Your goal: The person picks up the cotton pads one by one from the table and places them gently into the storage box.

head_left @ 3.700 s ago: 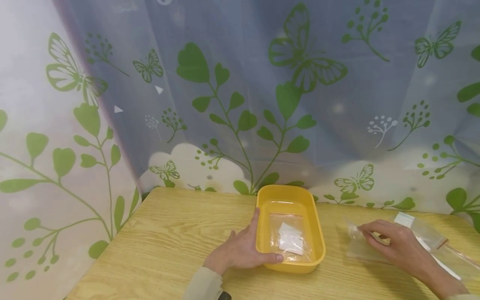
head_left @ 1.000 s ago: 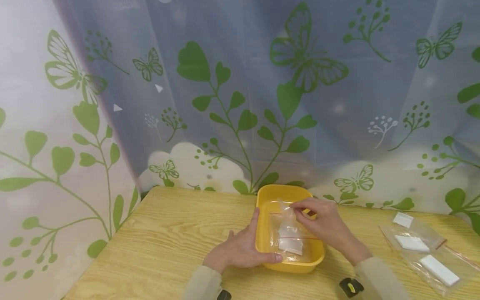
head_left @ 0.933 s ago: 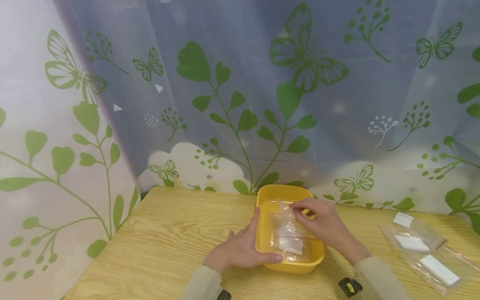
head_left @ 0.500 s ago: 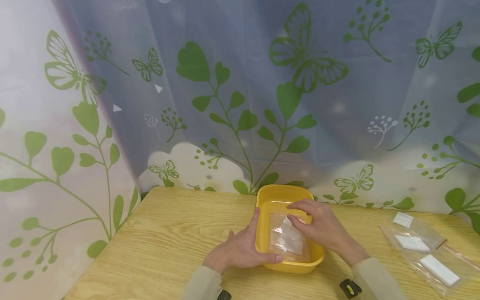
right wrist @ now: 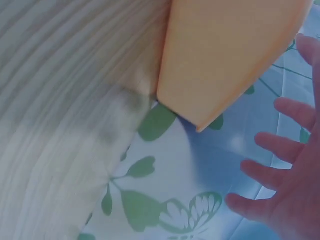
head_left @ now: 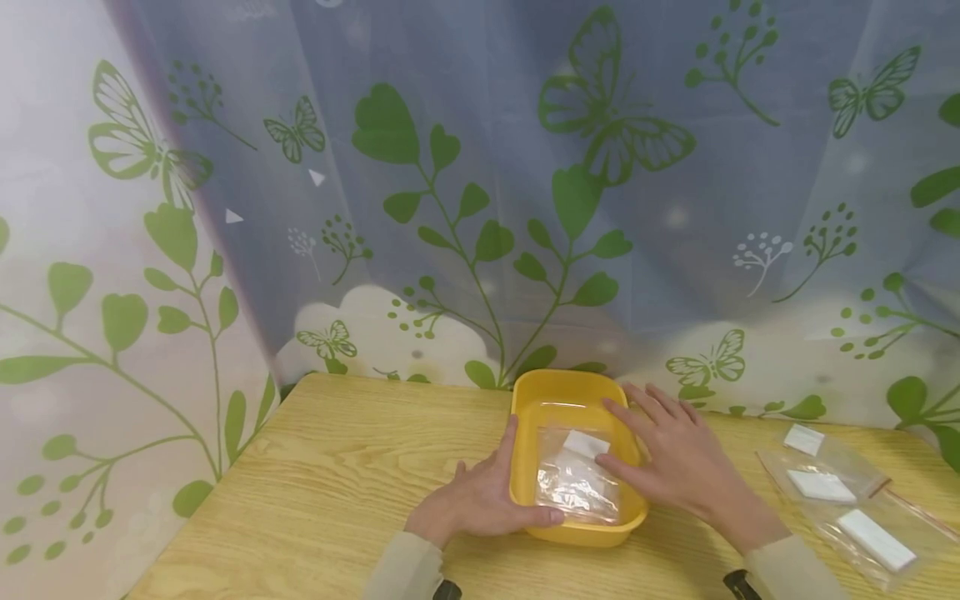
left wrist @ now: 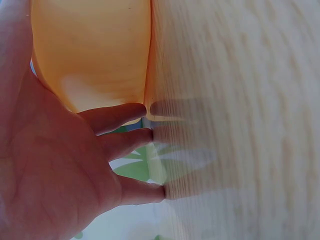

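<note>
Now on the counter (head_left: pixel 360 454) near its back edge: yellow tub (head_left: pixel 567 380), left hand (head_left: pixel 486 501) spread against its left side, right hand (head_left: pixel 686 454) spread over its right, just released clear bag (head_left: pixel 577 489) toward near end, so that one's in

Smooth plastic tray (head_left: pixel 532 395), wood-grain table (head_left: pixel 360 450).

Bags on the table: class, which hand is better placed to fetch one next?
Probably the right hand: it holds nothing and is nearer the bags. The left hand is farther away, holding the tub.
</note>
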### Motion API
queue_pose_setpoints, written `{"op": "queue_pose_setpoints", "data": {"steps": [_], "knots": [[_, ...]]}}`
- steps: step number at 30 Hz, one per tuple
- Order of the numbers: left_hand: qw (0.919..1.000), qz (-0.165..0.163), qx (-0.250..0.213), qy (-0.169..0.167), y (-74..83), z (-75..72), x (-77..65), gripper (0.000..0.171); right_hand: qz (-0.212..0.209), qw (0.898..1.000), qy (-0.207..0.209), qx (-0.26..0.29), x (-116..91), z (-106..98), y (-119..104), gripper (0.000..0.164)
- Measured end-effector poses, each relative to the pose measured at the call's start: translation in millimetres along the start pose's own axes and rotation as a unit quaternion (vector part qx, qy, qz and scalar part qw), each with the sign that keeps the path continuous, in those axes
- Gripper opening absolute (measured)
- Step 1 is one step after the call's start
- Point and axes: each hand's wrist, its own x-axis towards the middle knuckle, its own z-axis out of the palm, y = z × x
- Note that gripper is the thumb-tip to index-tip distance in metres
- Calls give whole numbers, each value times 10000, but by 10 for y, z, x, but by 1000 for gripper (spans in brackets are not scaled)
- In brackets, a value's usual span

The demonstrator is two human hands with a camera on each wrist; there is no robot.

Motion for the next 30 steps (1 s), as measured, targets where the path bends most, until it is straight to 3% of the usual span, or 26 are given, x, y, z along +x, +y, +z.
{"op": "queue_pose_setpoints", "data": {"steps": [9, 30], "knots": [[10000, 37, -81, -32, 4, 4, 4, 134, 192, 9988, -127, -429, -177, -51, 179, 77], [10000, -71, -10, -37, 4, -11, -20, 135, 524, 9975, -226, -409, -519, -114, 402, 80]]}}
